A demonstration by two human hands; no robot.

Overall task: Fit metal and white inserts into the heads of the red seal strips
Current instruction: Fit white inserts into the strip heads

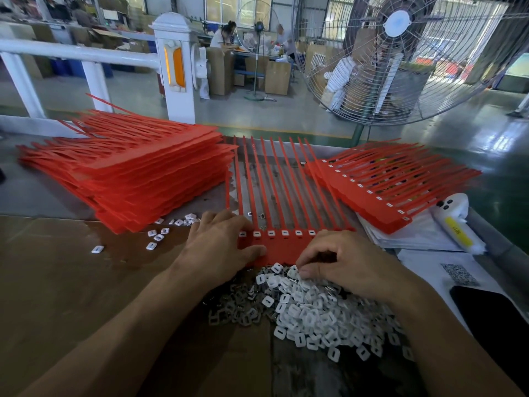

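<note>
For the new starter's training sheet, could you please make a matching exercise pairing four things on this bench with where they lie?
Things:
1. tall stack of red strips
2. white inserts pile
3. left hand
4. black phone

Places:
A. near right edge
B. pressing the strip sheet being worked
C. far left of bench
D. under the right hand

Pairs: 1-C, 2-D, 3-B, 4-A

A large wire fan [400,53] stands far right on a glossy green floor [472,121]; white railing [71,53] far left.
</note>
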